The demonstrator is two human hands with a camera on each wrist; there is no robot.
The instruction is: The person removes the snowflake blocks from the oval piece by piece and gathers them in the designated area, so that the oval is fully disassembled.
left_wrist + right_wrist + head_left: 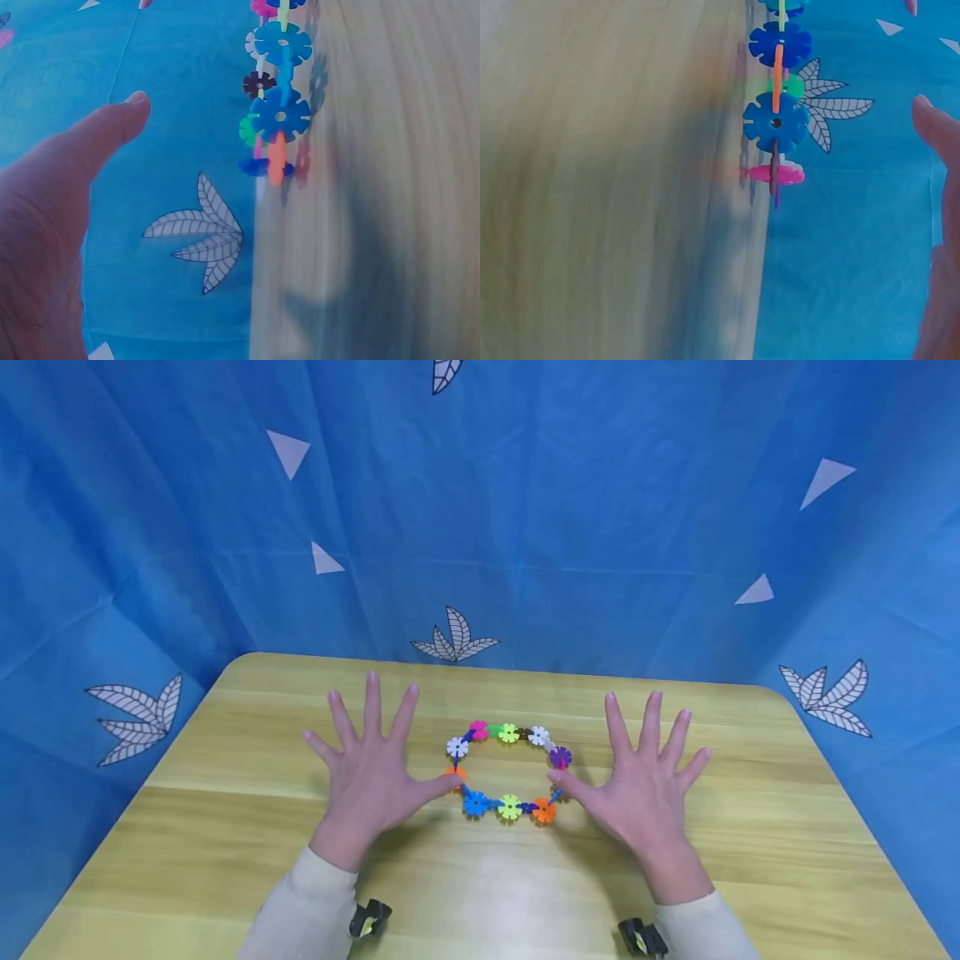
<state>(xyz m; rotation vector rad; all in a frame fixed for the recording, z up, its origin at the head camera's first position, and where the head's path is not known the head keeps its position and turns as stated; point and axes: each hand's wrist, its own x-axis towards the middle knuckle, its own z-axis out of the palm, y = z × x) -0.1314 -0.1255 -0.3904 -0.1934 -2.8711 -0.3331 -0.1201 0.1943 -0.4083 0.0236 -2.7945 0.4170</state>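
A closed ring of interlocked plastic snowflake discs (pixel 510 807) in many colours lies on the wooden table. To its left my left hand (pixel 372 785) is held above the table with fingers spread, its thumb overlapping the orange disc in the head view. On the other side my right hand (pixel 641 789) is likewise spread, thumb reaching toward the purple disc (pixel 560 757). The left wrist view has the left thumb (pixel 112 127) apart from the ring's blue discs (pixel 281 116). A gap also separates the right thumb (pixel 934 124) from the discs (pixel 776 122) in the right wrist view.
The pale wooden table (pixel 225 827) has rounded far corners. Behind it and at both sides hangs a blue cloth (pixel 600 527) printed with leaves and triangles. A small black device (pixel 370 918) sits at the left wrist, another (pixel 642 937) at the right.
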